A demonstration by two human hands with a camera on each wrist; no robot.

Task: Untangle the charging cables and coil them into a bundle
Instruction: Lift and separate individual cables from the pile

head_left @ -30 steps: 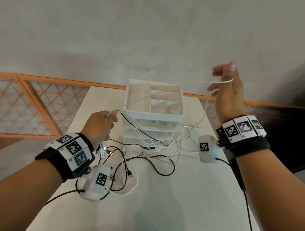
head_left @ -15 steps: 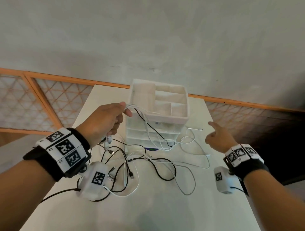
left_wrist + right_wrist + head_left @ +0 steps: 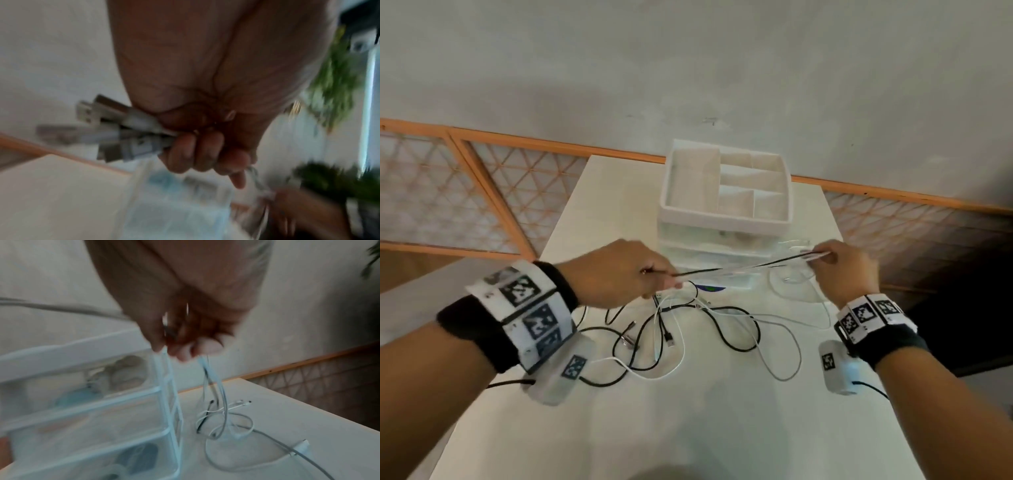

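Several black and white charging cables [image 3: 726, 334] lie tangled on the white table [image 3: 688, 428]. My left hand [image 3: 619, 270] grips a bunch of them near their USB plugs [image 3: 115, 129], its fingers [image 3: 197, 152] curled round the cords. My right hand [image 3: 842, 267] pinches the same strands further along, so a taut stretch of cable [image 3: 743, 269] runs between both hands above the table. In the right wrist view, white cable ends [image 3: 224, 418] hang from that hand's fingertips [image 3: 191, 348] and loop on the table.
A white drawer organiser [image 3: 726, 205] with an open divided top tray stands just behind the hands, in the middle of the table's far half. Its clear drawers [image 3: 88, 418] sit close left of my right hand. An orange lattice railing [image 3: 482, 192] runs behind the table.
My right hand came down from high on the right and took hold of the cables. My left hand moved toward the middle, and the strands are now pulled taut between both hands.
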